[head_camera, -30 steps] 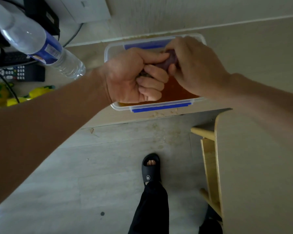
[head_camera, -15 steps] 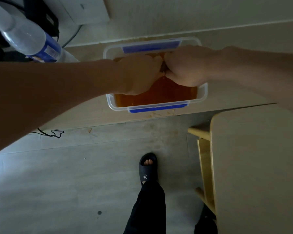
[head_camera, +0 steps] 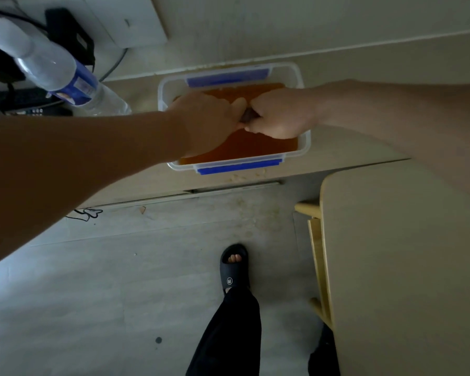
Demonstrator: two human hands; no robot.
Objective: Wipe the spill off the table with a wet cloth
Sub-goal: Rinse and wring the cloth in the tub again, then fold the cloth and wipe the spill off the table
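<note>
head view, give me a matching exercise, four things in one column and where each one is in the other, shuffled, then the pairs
Things:
1. cloth
2. water bottle
3. clear container
4. black sandal

Places:
A. on the floor, on the person's foot
B. gripped between the left hand and the right hand
C. at the upper left, left of the container
D. on the table, under both hands, holding orange-brown liquid

Pairs: 1-B, 2-C, 3-D, 4-A
</note>
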